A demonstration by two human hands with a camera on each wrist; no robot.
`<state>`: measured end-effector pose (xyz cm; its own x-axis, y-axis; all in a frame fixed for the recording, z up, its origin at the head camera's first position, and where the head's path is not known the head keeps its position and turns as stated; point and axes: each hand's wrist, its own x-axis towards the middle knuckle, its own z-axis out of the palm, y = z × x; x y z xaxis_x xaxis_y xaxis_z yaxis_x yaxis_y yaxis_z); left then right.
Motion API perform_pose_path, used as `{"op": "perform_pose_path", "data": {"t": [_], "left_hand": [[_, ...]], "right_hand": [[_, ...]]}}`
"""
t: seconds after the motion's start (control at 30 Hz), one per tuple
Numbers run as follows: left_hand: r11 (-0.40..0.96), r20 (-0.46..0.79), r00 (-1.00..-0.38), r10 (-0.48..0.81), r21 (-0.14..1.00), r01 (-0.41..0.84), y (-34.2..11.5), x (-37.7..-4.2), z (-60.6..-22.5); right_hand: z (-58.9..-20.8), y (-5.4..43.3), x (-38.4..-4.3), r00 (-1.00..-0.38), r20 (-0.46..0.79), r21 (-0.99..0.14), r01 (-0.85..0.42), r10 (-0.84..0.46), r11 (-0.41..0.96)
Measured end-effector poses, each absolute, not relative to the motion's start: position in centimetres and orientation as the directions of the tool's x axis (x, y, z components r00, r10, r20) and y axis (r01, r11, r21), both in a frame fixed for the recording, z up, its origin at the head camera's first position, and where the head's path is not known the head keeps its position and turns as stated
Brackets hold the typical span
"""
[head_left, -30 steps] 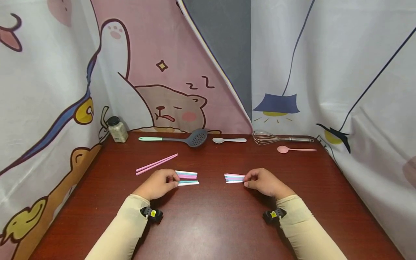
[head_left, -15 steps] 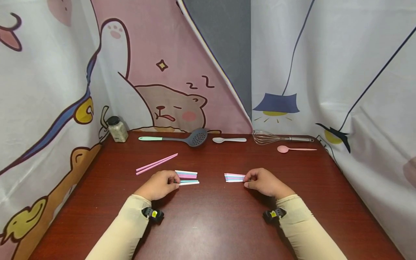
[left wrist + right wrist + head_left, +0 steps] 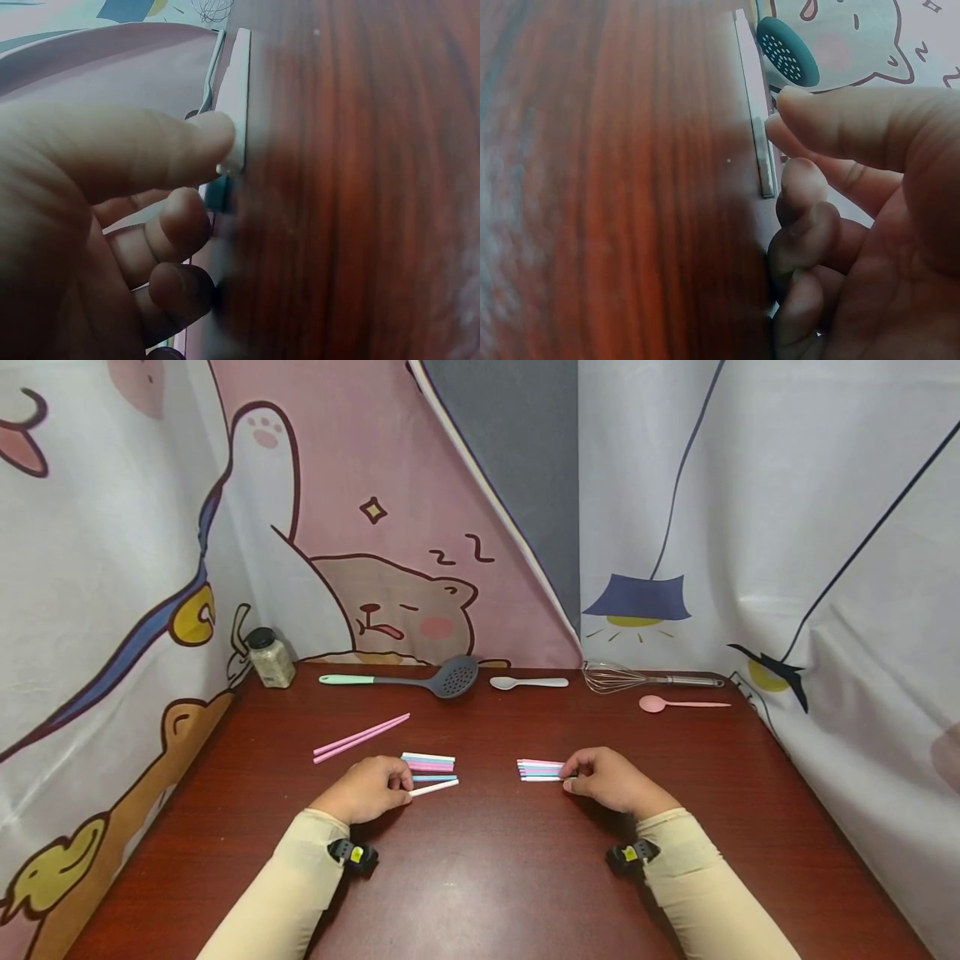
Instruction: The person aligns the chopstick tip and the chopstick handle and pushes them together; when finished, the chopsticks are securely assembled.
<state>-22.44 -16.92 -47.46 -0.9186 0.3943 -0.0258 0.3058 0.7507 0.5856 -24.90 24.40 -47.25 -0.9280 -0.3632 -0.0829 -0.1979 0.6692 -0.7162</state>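
Observation:
My left hand (image 3: pixel 371 789) is over the left ends of a row of short sticks. Its thumb touches the end of a white stick (image 3: pixel 435 788), set at a slant in front of a teal stick (image 3: pixel 435 777); the other fingers bend loosely, apart from the thumb. Just beyond lie several pink, white and pale blue sticks (image 3: pixel 431 764). At the right, my right hand (image 3: pixel 611 781) touches the right ends of a second bunch of sticks (image 3: pixel 538 768), pink, blue and white, side by side. Its thumb and fingers are bent, with their exact contact partly hidden.
Two pink chopsticks (image 3: pixel 360 737) lie at the left. Along the back edge are a dark-lidded jar (image 3: pixel 272 658), a slotted spoon (image 3: pixel 453 678), a white spoon (image 3: pixel 528 682), a whisk (image 3: pixel 652 680) and a pink spoon (image 3: pixel 656 704). Printed curtains (image 3: pixel 750 527) enclose the brown table (image 3: pixel 480 877).
By my left hand, the white stick's near-hand end has come toward me, so it slants away from the teal one. The right bunch's front white stick shifted slightly; both hands barely moved.

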Motion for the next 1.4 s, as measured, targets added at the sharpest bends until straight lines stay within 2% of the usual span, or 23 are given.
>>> {"op": "perform_pose_path", "data": {"t": [0.27,0.4,0.57,0.73,0.83,1.03,1.4], "left_hand": [[0.79,-0.042,-0.927,0.372,0.54,0.292,-16.6,-22.1,-47.1],[0.774,-0.012,-0.921,0.39,0.546,0.321,-16.7,-22.2,-47.2],[0.685,0.082,-0.898,0.433,0.618,0.386,-16.7,-22.5,-47.6],[0.584,0.128,-0.896,0.426,0.717,0.38,-16.3,-22.4,-47.6],[0.514,0.157,-0.9,0.406,0.775,0.367,-15.8,-22.3,-47.4],[0.392,0.249,-0.89,0.383,0.829,0.4,-14.8,-22.0,-47.1],[0.336,0.296,-0.887,0.353,0.845,0.416,-13.8,-21.2,-46.5]], "right_hand": [[-47.0,24.2,-24.7,-0.916,-0.09,-0.706,-0.218,-0.391,0.674],[-46.9,24.1,-24.4,-0.909,-0.094,-0.694,-0.233,-0.406,0.682],[-46.7,23.7,-24.1,-0.903,-0.096,-0.646,-0.264,-0.42,0.716],[-46.1,23.4,-23.8,-0.907,-0.079,-0.584,-0.294,-0.413,0.757],[-45.6,22.9,-23.5,-0.907,-0.027,-0.615,-0.316,-0.42,0.723],[-44.2,21.5,-22.5,-0.896,0.115,-0.749,-0.362,-0.428,0.556],[-43.3,20.3,-21.3,-0.877,0.238,-0.772,-0.432,-0.418,0.467]]}}
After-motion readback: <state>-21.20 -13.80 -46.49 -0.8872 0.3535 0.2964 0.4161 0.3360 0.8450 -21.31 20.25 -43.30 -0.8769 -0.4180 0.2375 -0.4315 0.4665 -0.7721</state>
